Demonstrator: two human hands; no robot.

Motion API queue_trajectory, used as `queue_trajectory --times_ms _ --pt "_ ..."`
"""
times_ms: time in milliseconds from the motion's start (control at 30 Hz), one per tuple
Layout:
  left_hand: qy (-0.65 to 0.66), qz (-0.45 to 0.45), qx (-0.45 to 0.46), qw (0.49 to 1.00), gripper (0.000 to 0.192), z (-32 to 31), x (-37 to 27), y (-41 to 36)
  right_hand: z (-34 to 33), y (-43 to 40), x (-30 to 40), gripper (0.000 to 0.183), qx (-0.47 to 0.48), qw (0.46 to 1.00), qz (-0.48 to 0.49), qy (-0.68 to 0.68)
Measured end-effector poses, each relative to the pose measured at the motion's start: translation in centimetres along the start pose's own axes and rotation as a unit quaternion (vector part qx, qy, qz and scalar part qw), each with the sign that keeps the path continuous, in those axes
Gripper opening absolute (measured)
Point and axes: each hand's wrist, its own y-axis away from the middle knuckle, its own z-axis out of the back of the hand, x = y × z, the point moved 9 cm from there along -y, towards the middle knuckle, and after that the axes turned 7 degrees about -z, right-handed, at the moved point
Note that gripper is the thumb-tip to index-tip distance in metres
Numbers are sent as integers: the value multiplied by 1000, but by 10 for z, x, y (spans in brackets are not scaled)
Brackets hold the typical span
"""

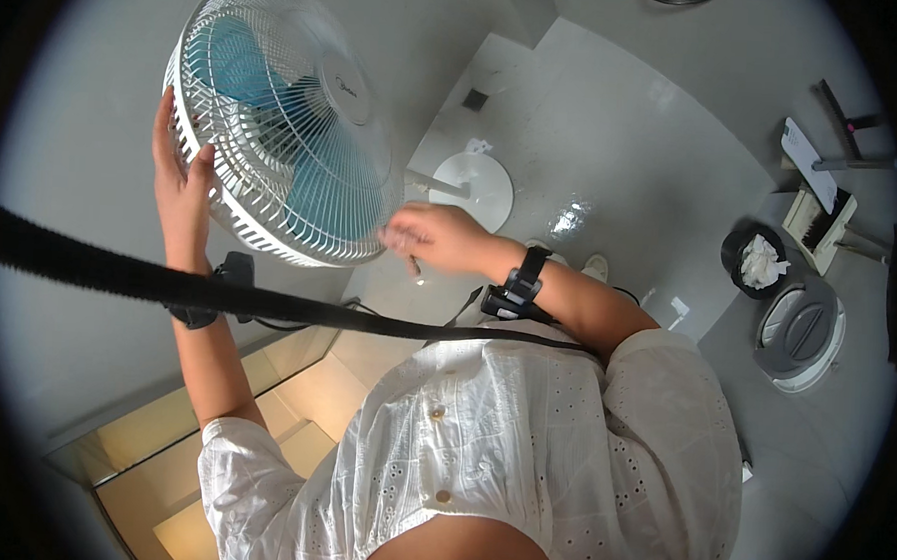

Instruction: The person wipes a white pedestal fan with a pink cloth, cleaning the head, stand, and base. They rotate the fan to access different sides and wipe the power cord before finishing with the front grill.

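A white pedestal fan point(297, 138) with blue blades behind a wire guard stands before me at the upper left, its pole running down to a round white base point(490, 192) on the floor. My left hand point(182, 186) holds the left rim of the guard, with the thumb on the near side and the fingers reaching around the edge. At the guard's lower right edge is my right hand point(439, 237), blurred, its fingers bent; whether they touch the wires I cannot tell. Both wrists wear black straps with a device.
At the right are a black bin point(736, 255) with crumpled white paper, a grey-lidded container point(801, 329), a dustpan point(808, 251) and a squeegee point(806, 164). A floor drain point(474, 99) lies near the wall. A black strap point(268, 295) crosses the view.
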Motion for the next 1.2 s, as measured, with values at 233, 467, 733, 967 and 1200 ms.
queue_trajectory --times_ms 233,467,733,967,1200 --pt "57 31 58 996 74 -7 -16 5 32 -59 23 21 -148 976 -33 -158" --pt "108 29 74 991 74 -5 -22 11 68 -50 138 22 -182 977 112 -28" --pt "80 7 80 994 79 -5 -25 7 63 -63 164 16 -293 894 272 201" --pt "56 19 57 997 80 -7 -26 6 83 -90 120 7 -170 966 105 163" --pt "27 29 37 999 90 -19 -33 2 89 -91 191 13 -212 936 273 72"
